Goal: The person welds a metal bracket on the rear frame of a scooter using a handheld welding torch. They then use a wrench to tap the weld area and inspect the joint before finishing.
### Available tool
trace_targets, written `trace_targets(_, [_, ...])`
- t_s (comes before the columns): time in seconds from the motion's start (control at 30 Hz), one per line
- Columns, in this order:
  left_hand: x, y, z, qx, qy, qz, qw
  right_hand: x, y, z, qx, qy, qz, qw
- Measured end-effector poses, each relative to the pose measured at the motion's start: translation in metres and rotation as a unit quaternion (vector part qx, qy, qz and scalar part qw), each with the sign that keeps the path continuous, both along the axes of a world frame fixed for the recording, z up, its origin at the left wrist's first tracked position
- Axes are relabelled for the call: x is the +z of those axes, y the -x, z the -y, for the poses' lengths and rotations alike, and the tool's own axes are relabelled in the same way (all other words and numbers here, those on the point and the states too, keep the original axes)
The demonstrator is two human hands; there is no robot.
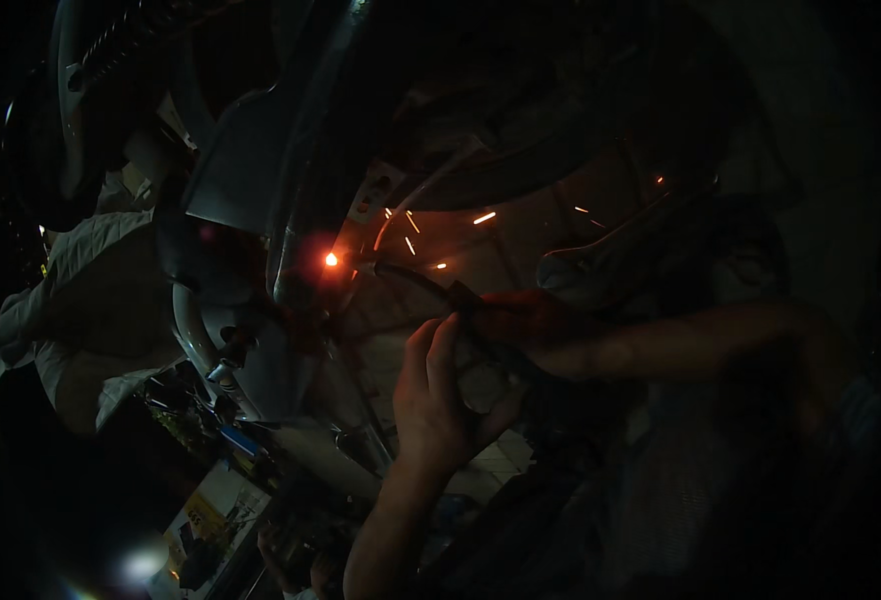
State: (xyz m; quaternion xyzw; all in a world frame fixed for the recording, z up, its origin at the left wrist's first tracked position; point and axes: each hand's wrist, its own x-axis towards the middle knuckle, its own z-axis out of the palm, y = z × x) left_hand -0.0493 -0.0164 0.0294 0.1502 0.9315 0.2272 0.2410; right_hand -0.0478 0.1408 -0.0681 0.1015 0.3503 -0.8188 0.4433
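Observation:
A welding torch (426, 280) with a dark curved neck points left at a bright orange glow (332, 260). Sparks scatter to the right of it. My right hand (531, 322) comes in from the right, wrapped round the torch handle, its fingers mostly lost in shadow. From below rises my left hand (433, 400), index and middle fingers stretched up with their tips at the torch, thumb held apart. The glow lies beside a dark metal frame (296, 200) and a flat bracket with holes (375, 192).
A large dark curved part (521, 180) overhangs the torch. On the left hang pale folds of cloth (101, 290) and a coil spring (126, 40). Lower left are a blue object (241, 441), a yellow-and-white printed sheet (211, 515) and a bright light (144, 563). Much is too dark to make out.

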Motion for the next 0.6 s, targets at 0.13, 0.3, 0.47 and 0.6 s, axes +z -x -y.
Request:
trace_targets(0.13, [0.001, 0.0, 0.001, -0.007, 0.013, 0.002, 1.0, 0.011, 0.008, -0.007, 0.051, -0.033, -0.009, 0.998])
trace_targets(0.3, [0.0, 0.0, 0.002, -0.014, 0.022, -0.004, 1.0, 0.011, 0.011, -0.007, 0.075, -0.066, -0.023, 0.995])
trace_targets(0.47, [0.012, -0.003, -0.005, -0.029, 0.051, -0.044, 0.997, 0.025, 0.019, -0.003, 0.019, 0.027, -0.019, 0.999])
trace_targets(0.6, [0.004, 0.0, -0.007, -0.033, 0.041, -0.025, 0.998, 0.016, 0.011, -0.006, 0.018, -0.028, -0.02, 0.999])
